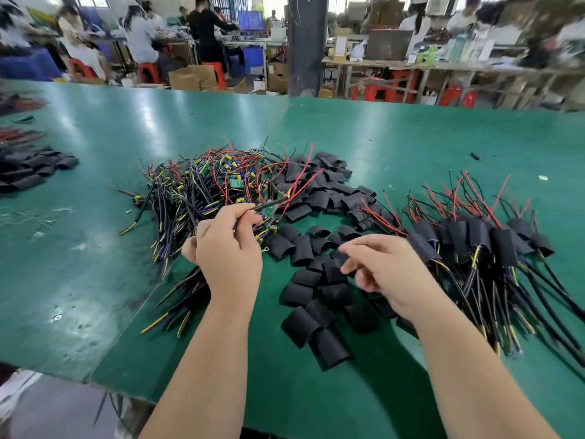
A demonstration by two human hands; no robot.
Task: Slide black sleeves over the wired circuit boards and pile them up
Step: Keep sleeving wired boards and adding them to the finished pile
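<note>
1. Now: left hand (228, 245) pinches the black cable of one wired board (272, 202) btwn thumb & fingers, lifted just above the unsleeved heap (196, 188). Right hand (386, 270) has its fingers loosely spread & holds nothing, hovering over the loose sleeves (304, 293) on the counter (95, 248).
2. Snag: the held unit's red leads (304, 182) run across the heap's own wires. A quick pull could drag neighbours along, or tug a lead at its solder joint.
3. Wrong pick: the sleeves lie overlapped, some squashed flat. The right hand may pinch two at once, or take a flat one that won't open one-handed.
4. Threading: the leads splay apart. If not gathered first, one prob. catches at the sleeve mouth & folds back, or the board corner jams at the mouth.
5. Grip: holding by the cable only means the board end can swing, so aim suffers. Board itself is partly hidden behind the fingers & blurred, so I can't tell which way it faces.
6. Mixing: the finished pile (474, 242) touches the sleeve scatter on its near side. A sleeved unit dropped short lands among empties, & empties get buried under cables.
7. Slip-off: a sleeve not pushed fully over may slide down the wires when tossed on the pile.
</note>
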